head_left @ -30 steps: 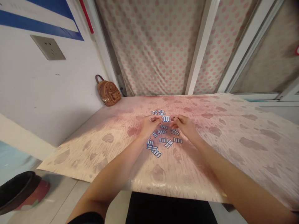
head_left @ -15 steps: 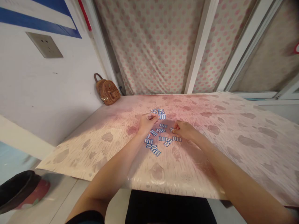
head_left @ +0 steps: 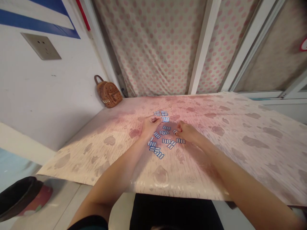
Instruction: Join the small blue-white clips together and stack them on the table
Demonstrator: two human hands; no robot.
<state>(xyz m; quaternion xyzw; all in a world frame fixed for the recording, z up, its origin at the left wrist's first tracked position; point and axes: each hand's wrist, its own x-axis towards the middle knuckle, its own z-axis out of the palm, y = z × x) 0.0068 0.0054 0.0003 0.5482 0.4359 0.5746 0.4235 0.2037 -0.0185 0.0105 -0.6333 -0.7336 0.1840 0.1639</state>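
Note:
My left hand [head_left: 151, 124] is closed in a pinch, with a small flat blue-and-white striped piece [head_left: 165, 119] held at its fingertips. To the right, my right hand [head_left: 187, 131] has its thumb and fingers pressed together over another such piece [head_left: 175, 131], partly covered by the hand. Whether anything sits between those fingertips is too small to tell. Several like pieces [head_left: 166, 141] lie scattered between and below the hands, some overlapping at the lower left [head_left: 159, 154]. Beyond my left hand, a few more lie in short rows [head_left: 164, 113].
A patterned plastic cloth [head_left: 216, 153] covers the table. At its back left corner a small brown backpack [head_left: 110, 94] leans by the wall, below a socket [head_left: 42, 46]. Polka-dot curtains [head_left: 153, 48] hang behind. A dark-rimmed bin [head_left: 35, 198] stands on the floor at left.
My right hand's fingertips have lifted slightly from the striped piece under them. My left hand keeps its pinch in nearly the same place. The whole view has shifted a little.

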